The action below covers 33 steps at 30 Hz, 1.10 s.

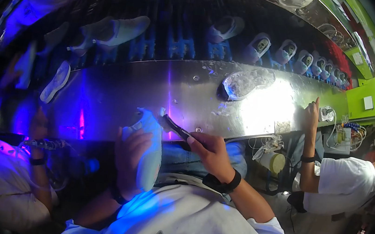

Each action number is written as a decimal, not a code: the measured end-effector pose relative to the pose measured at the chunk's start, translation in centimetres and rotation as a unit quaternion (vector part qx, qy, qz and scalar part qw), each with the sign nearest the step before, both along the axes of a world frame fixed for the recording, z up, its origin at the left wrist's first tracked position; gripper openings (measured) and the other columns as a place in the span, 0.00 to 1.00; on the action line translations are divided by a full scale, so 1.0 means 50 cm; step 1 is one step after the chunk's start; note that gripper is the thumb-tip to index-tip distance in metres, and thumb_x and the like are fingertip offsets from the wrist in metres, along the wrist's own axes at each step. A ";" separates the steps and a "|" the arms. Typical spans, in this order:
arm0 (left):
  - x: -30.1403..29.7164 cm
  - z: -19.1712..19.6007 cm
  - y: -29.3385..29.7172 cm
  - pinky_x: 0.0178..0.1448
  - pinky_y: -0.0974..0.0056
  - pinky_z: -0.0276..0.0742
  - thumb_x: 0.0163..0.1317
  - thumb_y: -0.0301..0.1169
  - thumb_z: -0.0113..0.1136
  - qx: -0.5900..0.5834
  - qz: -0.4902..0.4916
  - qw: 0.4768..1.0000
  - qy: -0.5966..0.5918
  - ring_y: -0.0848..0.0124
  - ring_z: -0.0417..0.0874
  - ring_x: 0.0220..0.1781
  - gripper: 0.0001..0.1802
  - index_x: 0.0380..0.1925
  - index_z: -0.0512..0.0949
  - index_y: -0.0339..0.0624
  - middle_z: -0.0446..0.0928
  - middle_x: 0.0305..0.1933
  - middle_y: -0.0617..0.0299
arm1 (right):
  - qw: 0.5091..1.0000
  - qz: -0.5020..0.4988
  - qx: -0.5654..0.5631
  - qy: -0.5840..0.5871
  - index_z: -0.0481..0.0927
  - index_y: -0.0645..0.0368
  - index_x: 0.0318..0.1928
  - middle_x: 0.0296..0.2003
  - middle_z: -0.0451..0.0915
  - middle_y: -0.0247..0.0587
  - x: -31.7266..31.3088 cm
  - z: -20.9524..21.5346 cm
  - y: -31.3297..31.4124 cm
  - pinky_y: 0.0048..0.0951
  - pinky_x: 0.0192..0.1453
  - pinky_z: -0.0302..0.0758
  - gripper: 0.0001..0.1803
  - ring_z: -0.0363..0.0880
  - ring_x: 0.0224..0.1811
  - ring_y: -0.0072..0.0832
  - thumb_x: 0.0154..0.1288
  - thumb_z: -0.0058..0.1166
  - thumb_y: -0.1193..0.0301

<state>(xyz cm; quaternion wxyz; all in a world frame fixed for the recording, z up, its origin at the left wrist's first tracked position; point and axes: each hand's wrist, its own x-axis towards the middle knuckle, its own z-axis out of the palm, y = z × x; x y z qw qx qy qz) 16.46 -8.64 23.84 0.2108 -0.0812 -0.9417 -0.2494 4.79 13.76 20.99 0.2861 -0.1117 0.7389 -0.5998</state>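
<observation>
A pale shoe [149, 152], lit blue, stands on end in front of my body. My left hand [132, 157] is closed round its side. My right hand [211, 152] grips a brush [177, 128] by its dark, slim handle. The brush's small pale head is beside the upper end of the shoe; whether they touch I cannot tell. Beyond my right hand, on the metal bench, lies a dish-like thing with a whitish, crusted surface [248, 83].
Behind the metal bench [134, 94] runs a dark rack or conveyor [169, 35] carrying several shoes [122, 30]. A pale sole [56, 83] lies at the bench's left. People work close by on both sides, one arm [310, 132] reaching in at the right. A bright light patch glares on the bench.
</observation>
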 end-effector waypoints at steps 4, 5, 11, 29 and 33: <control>0.000 0.000 -0.002 0.83 0.29 0.51 0.61 0.37 0.72 0.004 0.000 1.000 -0.006 0.43 0.77 0.69 0.34 0.64 0.68 0.40 0.77 0.62 0.46 | 0.998 -0.006 -0.057 -0.038 0.88 0.66 0.46 0.26 0.74 0.25 0.038 -0.002 0.014 0.25 0.33 0.64 0.14 0.67 0.30 0.15 0.78 0.61 0.65; 0.001 -0.002 -0.003 0.83 0.29 0.51 0.61 0.38 0.72 0.003 0.002 1.000 -0.006 0.43 0.77 0.69 0.34 0.64 0.68 0.40 0.77 0.62 0.46 | 0.998 0.001 -0.059 -0.026 0.87 0.67 0.46 0.26 0.74 0.27 0.039 -0.002 0.017 0.26 0.33 0.65 0.14 0.68 0.29 0.16 0.77 0.61 0.66; 0.003 -0.006 0.001 0.83 0.29 0.52 0.61 0.38 0.71 -0.007 0.000 1.000 0.000 0.44 0.77 0.69 0.33 0.63 0.69 0.41 0.76 0.62 0.46 | 0.985 -0.013 0.030 0.171 0.87 0.67 0.46 0.27 0.81 0.51 0.009 0.010 0.002 0.41 0.30 0.70 0.14 0.76 0.23 0.42 0.74 0.62 0.66; -0.025 0.045 0.046 0.84 0.33 0.49 0.54 0.27 0.72 -0.008 0.040 0.999 -0.031 0.45 0.73 0.74 0.39 0.67 0.70 0.39 0.74 0.67 0.47 | 0.989 0.014 -0.093 0.111 0.85 0.70 0.46 0.25 0.77 0.44 0.085 0.080 0.074 0.31 0.30 0.68 0.15 0.72 0.24 0.26 0.75 0.62 0.67; -0.043 0.058 0.066 0.84 0.34 0.48 0.53 0.27 0.72 -0.011 0.059 0.998 -0.027 0.46 0.72 0.74 0.41 0.69 0.68 0.40 0.73 0.68 0.47 | 0.980 -0.003 -0.127 0.151 0.85 0.70 0.48 0.26 0.79 0.44 0.097 0.083 0.081 0.31 0.30 0.69 0.14 0.75 0.24 0.28 0.73 0.63 0.69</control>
